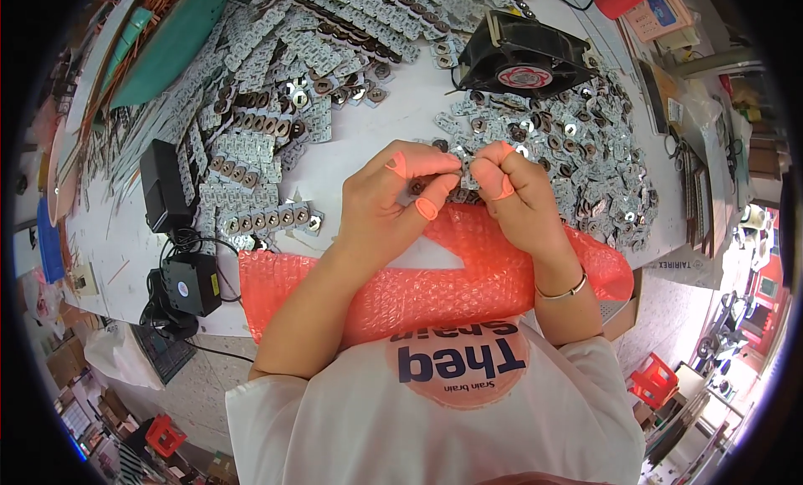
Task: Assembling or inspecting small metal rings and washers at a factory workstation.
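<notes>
My left hand (391, 196) and my right hand (520, 192) meet over the near side of the table, thumbs and forefingers pinched. Both wear pink finger cots. At their fingertips shows a small metal part (465, 174), its shape largely covered by the fingers. Beneath and in front of the hands lies red bubble wrap (435, 305), draped along the table edge. A loose heap of small metal plates with round dark discs (577, 163) is just beyond my right hand. Rows of similar joined plates (259, 222) lie left of my left hand.
A black fan (527, 57) stands at the back right. Black power adapters (191, 284) with tangled cables sit at the left edge. More strips of plates (335, 33) cover the far table. A green curved board (171, 46) is at the far left. Red stools (655, 380) stand on the floor.
</notes>
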Available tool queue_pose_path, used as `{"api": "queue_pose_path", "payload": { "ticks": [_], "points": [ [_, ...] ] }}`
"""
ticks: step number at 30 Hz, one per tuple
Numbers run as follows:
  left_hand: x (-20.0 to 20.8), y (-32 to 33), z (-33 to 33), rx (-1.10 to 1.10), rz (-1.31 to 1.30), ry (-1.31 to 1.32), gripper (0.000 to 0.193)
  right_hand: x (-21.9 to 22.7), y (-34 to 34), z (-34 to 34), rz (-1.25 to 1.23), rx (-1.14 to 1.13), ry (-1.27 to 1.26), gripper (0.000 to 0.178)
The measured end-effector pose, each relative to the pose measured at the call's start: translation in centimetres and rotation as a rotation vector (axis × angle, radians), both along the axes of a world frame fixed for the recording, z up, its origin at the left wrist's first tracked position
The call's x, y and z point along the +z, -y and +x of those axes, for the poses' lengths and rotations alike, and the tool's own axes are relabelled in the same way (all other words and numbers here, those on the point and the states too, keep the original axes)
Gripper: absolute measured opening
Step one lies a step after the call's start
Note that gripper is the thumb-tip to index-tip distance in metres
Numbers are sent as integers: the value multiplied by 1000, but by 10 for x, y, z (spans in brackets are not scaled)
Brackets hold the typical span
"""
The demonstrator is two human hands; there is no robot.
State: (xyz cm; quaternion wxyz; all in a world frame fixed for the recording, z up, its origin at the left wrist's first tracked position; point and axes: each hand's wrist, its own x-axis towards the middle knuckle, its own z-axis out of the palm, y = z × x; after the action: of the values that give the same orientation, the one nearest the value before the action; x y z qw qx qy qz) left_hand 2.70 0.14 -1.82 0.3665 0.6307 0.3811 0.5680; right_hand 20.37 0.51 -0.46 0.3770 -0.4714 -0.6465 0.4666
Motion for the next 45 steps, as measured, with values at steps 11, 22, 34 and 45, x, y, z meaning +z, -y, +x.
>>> {"api": "queue_pose_path", "payload": {
  "ticks": [11, 22, 34, 45],
  "points": [
    [-3, 0, 2, -6, 27, 12, 23, 9, 0, -1, -369, -55, -261, 18],
    [-6, 2, 4, -121, -292, 183, 19, 3, -9, 7, -43, -168, 10, 15],
    [-6, 1, 0, -249, -324, 236, 21, 15, -5, 10, -165, -4, -17, 17],
    [6, 2, -4, -346, -643, 446, 24, 15, -2, 1, -426, -68, -278, 18]
  ]
}}
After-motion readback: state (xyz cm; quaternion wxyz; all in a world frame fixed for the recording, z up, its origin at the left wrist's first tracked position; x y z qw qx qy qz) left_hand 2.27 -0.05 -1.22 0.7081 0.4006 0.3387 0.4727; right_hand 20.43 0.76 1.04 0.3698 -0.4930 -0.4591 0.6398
